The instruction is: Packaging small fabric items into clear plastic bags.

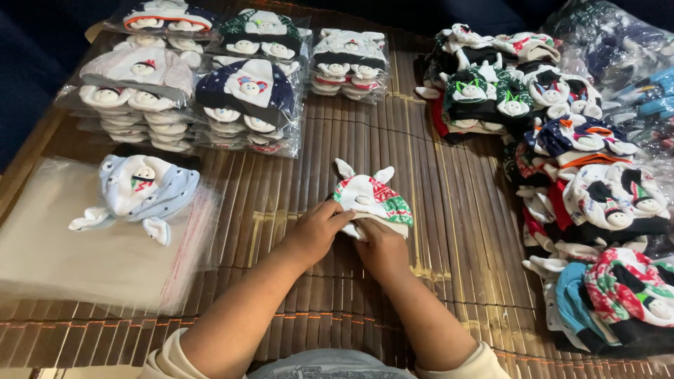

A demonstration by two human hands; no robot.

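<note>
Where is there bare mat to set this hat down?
Bare mat lies between the hat in both hands and the loose pile on the right, and just ahead toward the bagged stacks. The clear bags cover the left side.

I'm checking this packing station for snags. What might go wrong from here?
The loose pile of hats on the right leans toward the mat's edge and may slide off. The slippery clear bags under the pale blue hat could shift. Both hands, left hand and right hand, grip the small hat, so neither can catch anything.
</note>
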